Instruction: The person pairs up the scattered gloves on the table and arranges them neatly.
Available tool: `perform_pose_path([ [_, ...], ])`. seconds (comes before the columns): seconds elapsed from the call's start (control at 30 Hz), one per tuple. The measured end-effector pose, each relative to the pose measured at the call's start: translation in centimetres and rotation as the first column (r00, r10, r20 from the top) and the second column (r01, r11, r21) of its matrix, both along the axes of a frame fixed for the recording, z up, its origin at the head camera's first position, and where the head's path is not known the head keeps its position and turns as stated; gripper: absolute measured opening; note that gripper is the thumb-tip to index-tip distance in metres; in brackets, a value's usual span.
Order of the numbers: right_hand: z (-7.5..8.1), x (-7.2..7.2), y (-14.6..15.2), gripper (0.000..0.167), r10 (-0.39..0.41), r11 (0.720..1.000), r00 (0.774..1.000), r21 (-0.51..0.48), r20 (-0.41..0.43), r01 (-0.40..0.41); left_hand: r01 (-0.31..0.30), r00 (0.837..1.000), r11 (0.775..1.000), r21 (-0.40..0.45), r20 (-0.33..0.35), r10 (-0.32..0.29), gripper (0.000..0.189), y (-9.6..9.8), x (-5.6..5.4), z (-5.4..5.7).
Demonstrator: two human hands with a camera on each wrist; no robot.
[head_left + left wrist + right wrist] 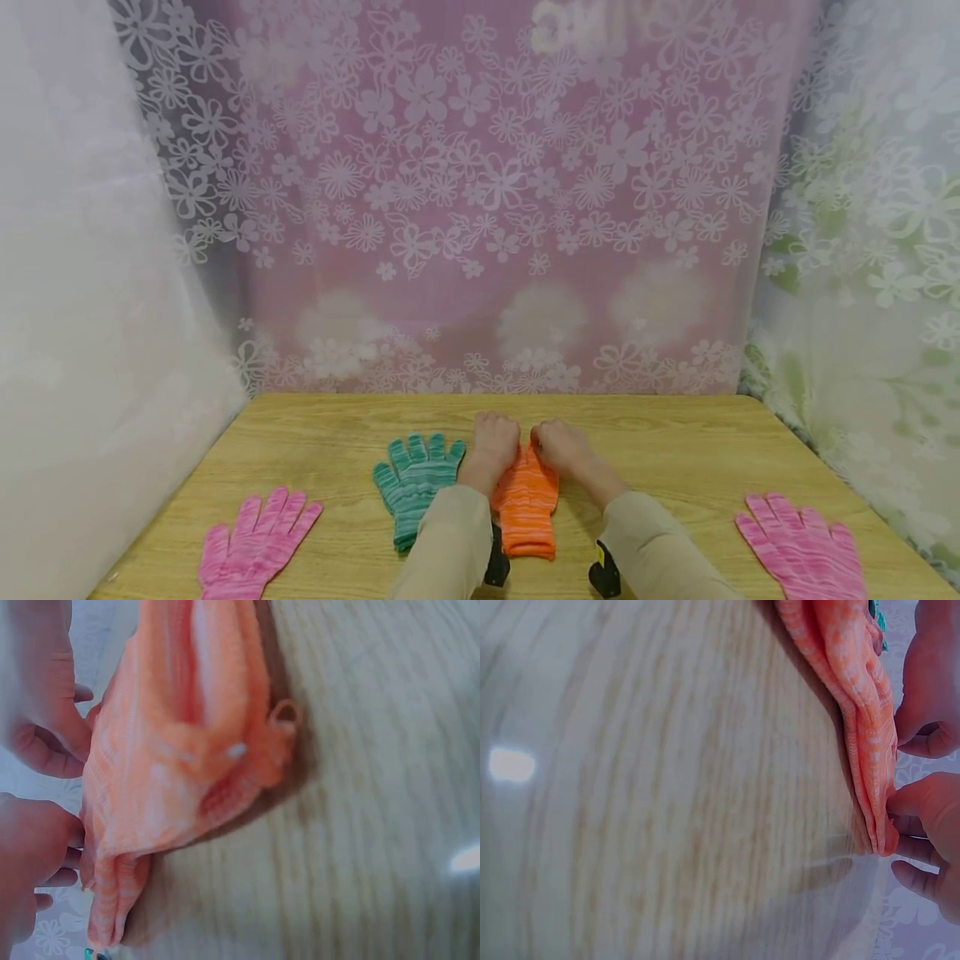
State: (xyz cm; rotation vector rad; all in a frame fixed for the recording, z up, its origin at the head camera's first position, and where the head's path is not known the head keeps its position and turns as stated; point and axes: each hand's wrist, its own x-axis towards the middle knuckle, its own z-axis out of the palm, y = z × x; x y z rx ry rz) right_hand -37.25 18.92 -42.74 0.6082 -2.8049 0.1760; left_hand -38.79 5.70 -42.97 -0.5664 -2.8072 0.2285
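Grip: While the left hand (pixel 495 442) pinches the finger end of the orange glove (pixel 528 508), the right hand (pixel 561 446) pinches the same end just beside it; both hands curled, apart from each other, some fingertips hidden behind the knit.
Orange glove: on the table (pixel 675 467), running from the grip back toward the person, between the forearms; an opening gapes in the left wrist view, thread loop (pixel 288 739) at its edge. One glove or two layered, cannot tell.
Sleeves: beige left sleeve (pixel 450 537) and right sleeve (pixel 660 542), on the body side of the grip, each with a black wrist device (pixel 497 558) close by.
Teal glove: teal glove (pixel 418 483) just left of the grip, fingers pointing away from the person, left sleeve near its cuff.
Pink gloves: one pink glove (pixel 258 537) well left of the grip, another pink glove (pixel 806 546) well right, both nearer the person, fingers pointing away, partly in view.
Backdrop: pink flowered sheet (pixel 487 208) beyond the grip, past the table's far edge.
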Motion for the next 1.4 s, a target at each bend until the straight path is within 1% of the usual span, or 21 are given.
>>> perform_pose_path([
  [0.07,0.0,0.0,0.0,0.01,0.001,1.0,1.0,-0.004,0.0,-0.001,0.01,1.0,1.0,-0.004,-0.012,-0.01,0.015,-0.1,0.0,0.1],
  [0.13,0.0,0.1,0.0,0.011,0.006,1.0,1.0,-0.005,0.001,-0.006,0.033,0.999,0.999,-0.015,-0.035,-0.033,0.014,-0.2,0.0,0.3],
  [0.23,-0.1,0.1,0.0,0.013,0.009,1.0,1.0,-0.003,-0.004,-0.009,0.098,0.993,0.994,-0.054,-0.063,-0.102,0.014,-0.4,0.0,0.6],
  [0.27,-0.2,0.1,0.0,0.014,0.011,1.0,1.0,-0.003,-0.009,-0.011,0.126,0.99,0.99,-0.067,-0.062,-0.13,0.014,-0.4,0.0,0.7],
  [0.33,-0.2,0.1,0.0,0.016,0.015,1.0,1.0,0.001,-0.018,-0.015,0.173,0.983,0.981,-0.089,-0.041,-0.177,0.014,-0.5,0.0,0.8],
  [0.4,-0.3,0.1,0.0,0.017,0.019,1.0,0.999,0.003,-0.03,-0.019,0.201,0.979,0.975,-0.091,0.001,-0.202,0.016,-0.7,0.1,0.9],
  [0.53,-0.4,0.0,0.0,0.014,0.025,1.0,0.999,0.008,-0.035,-0.024,0.204,0.978,0.975,-0.088,0.062,-0.199,0.02,-1.0,0.2,0.9],
  [0.63,-0.3,0.0,0.0,0.012,0.024,1.0,0.999,0.014,-0.042,-0.024,0.207,0.977,0.974,-0.093,0.068,-0.202,0.02,-1.3,0.2,0.8],
  [0.77,-0.1,0.1,0.0,0.013,0.034,0.999,0.997,0.026,-0.07,-0.032,0.218,0.974,0.972,-0.092,0.077,-0.211,0.02,-1.6,0.2,0.8],
  [0.97,-0.2,0.0,0.0,0.01,0.035,0.999,0.995,0.034,-0.093,-0.032,0.234,0.966,0.971,-0.04,0.123,-0.227,0.021,-1.9,0.4,1.0],
  [1.1,-0.4,-0.2,0.0,0.009,0.032,0.999,0.996,0.035,-0.084,-0.029,0.244,0.963,0.969,-0.045,0.133,-0.236,0.022,-1.9,0.7,1.1],
  [1.17,-0.4,-0.3,0.0,0.011,0.035,0.999,0.996,0.039,-0.084,-0.032,0.243,0.963,0.968,-0.056,0.132,-0.234,0.021,-1.9,0.7,1.2],
  [1.4,-0.4,-0.6,-0.3,0.016,0.057,0.997,0.992,0.054,-0.112,-0.051,0.247,0.963,0.966,-0.072,0.127,-0.237,0.017,-2.0,0.6,1.1],
])
